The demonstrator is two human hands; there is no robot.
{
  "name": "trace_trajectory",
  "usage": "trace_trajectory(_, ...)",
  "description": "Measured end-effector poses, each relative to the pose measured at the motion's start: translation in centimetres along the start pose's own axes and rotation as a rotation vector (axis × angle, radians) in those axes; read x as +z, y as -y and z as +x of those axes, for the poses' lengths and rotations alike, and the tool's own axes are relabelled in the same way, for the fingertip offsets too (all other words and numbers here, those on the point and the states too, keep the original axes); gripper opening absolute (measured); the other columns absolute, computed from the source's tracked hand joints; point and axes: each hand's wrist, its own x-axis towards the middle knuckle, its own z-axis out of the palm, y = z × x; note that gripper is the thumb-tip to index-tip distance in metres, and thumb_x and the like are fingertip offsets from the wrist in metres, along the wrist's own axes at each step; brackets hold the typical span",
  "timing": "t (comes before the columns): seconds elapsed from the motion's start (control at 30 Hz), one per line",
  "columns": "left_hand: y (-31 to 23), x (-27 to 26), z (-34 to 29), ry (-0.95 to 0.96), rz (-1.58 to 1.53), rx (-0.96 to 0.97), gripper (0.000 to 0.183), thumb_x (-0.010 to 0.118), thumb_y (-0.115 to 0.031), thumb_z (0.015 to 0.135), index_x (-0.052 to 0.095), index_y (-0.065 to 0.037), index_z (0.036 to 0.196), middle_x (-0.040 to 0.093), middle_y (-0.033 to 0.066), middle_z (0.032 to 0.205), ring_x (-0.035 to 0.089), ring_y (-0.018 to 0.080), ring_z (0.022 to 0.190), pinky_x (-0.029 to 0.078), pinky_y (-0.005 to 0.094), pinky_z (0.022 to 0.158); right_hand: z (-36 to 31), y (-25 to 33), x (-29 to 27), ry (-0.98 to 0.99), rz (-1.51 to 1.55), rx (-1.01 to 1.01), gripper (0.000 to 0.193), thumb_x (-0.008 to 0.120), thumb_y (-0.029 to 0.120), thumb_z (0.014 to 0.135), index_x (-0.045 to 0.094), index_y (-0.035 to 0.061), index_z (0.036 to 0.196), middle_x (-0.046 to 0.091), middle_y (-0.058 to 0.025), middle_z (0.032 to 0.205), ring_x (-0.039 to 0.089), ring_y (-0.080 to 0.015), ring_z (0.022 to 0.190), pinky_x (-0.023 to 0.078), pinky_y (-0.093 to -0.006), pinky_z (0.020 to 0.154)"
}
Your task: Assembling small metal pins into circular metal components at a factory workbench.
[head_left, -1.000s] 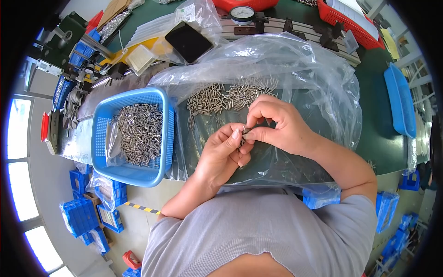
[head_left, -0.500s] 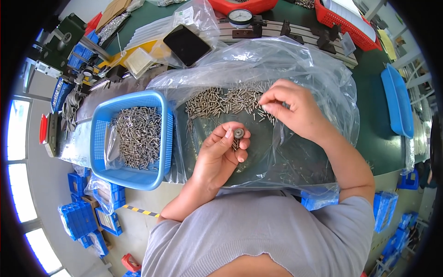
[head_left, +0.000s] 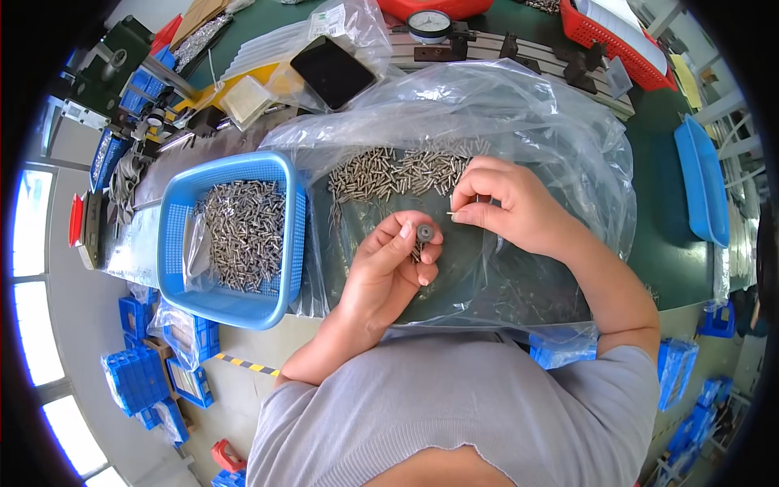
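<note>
My left hand is closed around a small round metal piece with a hole in its middle, perhaps a ring gauge. Below that piece, several small metal pins show between the curled fingers. My right hand pinches one thin metal pin between thumb and fingertips. Its tip points left toward the round piece, a short gap away. Beyond both hands, a loose pile of metal pins lies on a clear plastic sheet.
At the left stands a blue plastic basket holding many metal pins. Toward the back are a black phone-like slab, a dial gauge on a rail, and a red basket. A blue tray sits at the right edge.
My right hand has come from the pile toward me and now shows a pin in its pinch. My left hand stays nearly in place with the round piece.
</note>
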Motion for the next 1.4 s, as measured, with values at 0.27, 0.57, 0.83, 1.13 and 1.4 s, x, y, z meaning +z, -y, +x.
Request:
trace_trajectory(0.27,0.1,0.5,-0.1,-0.062,0.060,-0.017,0.018,0.056,-0.020,0.095,0.057,-0.004,0.103,0.059,0.0070,0.088,0.053,0.0124,0.072,0.043,0.0243,0.057,-0.2,1.1,1.4,0.082,0.421,0.116,0.007,0.068,0.008,0.084,0.063,0.0029,0.084,0.055,-0.0014,0.082,0.054,-0.0108,0.076,0.043,-0.0254,0.068)
trace_trajectory(0.57,0.0,0.6,-0.1,-0.079,0.066,-0.033,0.018,0.057,-0.021,0.095,0.057,-0.005,0.103,0.058,0.0068,0.083,0.053,0.0120,0.069,0.042,0.0241,0.055,-0.2,1.7,1.3,0.057,0.282,0.068,0.009,0.069,0.008,0.082,0.062,0.0031,0.082,0.055,-0.0025,0.078,0.054,-0.0129,0.074,0.044,-0.0263,0.067)
trace_trajectory(0.83,-0.1,0.3,-0.1,-0.042,0.106,-0.067,0.020,0.060,-0.024,0.093,0.057,-0.005,0.098,0.057,0.0054,0.081,0.051,0.0107,0.067,0.042,0.0239,0.053,0.1,1.4,2.5,-0.017,0.303,-0.031,0.016,0.073,0.007,0.076,0.061,0.0048,0.086,0.056,-0.0050,0.086,0.055,-0.0174,0.078,0.046,-0.0293,0.070)
trace_trajectory(1.13,0.1,0.1,-0.1,-0.054,0.114,-0.059,0.023,0.059,-0.024,0.093,0.058,-0.004,0.106,0.059,0.0071,0.083,0.054,0.0135,0.067,0.045,0.0251,0.056,-0.2,1.1,2.4,-0.106,0.182,-0.140,0.019,0.076,0.007,0.074,0.061,0.0048,0.085,0.056,-0.0052,0.088,0.056,-0.0188,0.081,0.045,-0.0307,0.073)
trace_trajectory(1.4,0.2,0.4,0.0,-0.037,0.036,0.041,0.021,0.054,-0.020,0.095,0.055,-0.002,0.108,0.057,0.0094,0.100,0.051,0.0144,0.082,0.043,0.0238,0.062,0.2,-1.6,1.2,-0.215,-0.115,-0.086,0.009,0.068,0.001,0.078,0.065,0.0045,0.086,0.060,-0.0050,0.087,0.059,-0.0199,0.082,0.047,-0.0296,0.072)
